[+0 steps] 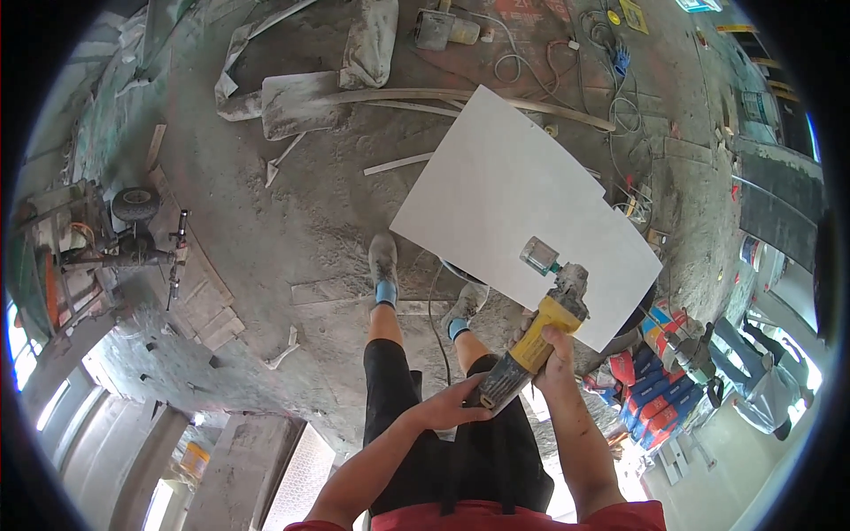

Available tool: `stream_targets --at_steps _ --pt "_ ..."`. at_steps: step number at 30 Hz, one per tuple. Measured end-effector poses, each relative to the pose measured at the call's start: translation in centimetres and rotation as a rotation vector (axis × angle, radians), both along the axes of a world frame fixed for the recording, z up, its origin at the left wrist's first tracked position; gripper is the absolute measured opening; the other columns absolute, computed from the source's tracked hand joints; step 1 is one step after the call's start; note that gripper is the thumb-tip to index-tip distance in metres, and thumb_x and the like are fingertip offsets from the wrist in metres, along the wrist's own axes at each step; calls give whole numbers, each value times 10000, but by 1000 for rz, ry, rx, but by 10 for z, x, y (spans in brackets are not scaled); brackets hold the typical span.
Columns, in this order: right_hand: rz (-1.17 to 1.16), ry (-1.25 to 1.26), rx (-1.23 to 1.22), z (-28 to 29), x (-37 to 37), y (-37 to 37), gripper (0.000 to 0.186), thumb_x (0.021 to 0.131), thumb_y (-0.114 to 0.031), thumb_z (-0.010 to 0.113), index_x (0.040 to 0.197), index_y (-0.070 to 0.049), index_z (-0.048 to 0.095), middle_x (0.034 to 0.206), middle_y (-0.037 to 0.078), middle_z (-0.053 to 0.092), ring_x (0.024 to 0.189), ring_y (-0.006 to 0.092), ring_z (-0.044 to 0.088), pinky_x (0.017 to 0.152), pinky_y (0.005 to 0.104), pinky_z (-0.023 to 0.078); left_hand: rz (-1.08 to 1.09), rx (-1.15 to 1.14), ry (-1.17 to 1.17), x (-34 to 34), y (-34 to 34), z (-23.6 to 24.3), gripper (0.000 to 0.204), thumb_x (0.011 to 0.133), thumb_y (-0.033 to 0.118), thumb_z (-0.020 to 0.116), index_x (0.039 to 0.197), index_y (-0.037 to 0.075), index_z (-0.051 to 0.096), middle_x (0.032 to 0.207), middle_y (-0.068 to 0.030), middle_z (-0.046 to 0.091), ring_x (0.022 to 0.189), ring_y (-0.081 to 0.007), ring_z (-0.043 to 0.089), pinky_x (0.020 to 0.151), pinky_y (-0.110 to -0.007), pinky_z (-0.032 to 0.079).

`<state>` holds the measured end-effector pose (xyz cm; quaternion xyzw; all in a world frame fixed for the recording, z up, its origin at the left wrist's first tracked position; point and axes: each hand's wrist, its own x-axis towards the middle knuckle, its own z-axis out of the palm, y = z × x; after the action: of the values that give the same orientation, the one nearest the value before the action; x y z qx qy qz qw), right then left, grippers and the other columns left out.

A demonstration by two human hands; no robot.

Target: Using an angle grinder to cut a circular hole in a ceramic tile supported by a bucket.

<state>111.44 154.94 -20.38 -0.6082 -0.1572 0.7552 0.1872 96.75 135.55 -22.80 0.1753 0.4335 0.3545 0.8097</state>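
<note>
A black rubber tyre (135, 203) is located at the far left. Next, a grey, dust-covered flat plate (297, 104) lies on the dusty grey concrete floor (292, 208). The bare left hand (450, 405) has its fingers clamped on the dark rear end of a yellow-and-black power tool (534, 343). The tool's head overlaps a white, angular flat sheet (505, 190); contact cannot be determined. The bare right hand (556, 356) has its fingers clamped around the yellow body. Red and blue bags (655, 394) are stacked farther right.
</note>
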Motion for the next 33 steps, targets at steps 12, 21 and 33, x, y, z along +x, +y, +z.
stream_targets --at_steps 12,21,33 --pt "117 -143 126 -26 -104 -33 449 899 -281 718 1271 -61 597 1082 120 707 915 251 698 824 432 604 8 -89 -298 -75 -43 -69 717 976 137 785 1584 5 429 1386 -131 646 1291 -191 598 1124 -370 475" --pt "369 -459 352 -93 -134 -72 413 808 -40 834 1189 12 683 1088 75 742 959 158 715 830 329 584 412 -33 42 -133 -4 -114 860 970 431 805 1607 9 411 1556 -203 555 1459 -301 516 1191 -425 426" --pt "783 -539 508 -165 -168 -79 478 787 -180 899 1188 -17 696 1119 137 762 1028 287 761 871 418 581 435 -206 417 -139 66 -147 1022 773 534 941 1418 -94 457 1229 -282 711 1159 -403 728 961 -454 584"
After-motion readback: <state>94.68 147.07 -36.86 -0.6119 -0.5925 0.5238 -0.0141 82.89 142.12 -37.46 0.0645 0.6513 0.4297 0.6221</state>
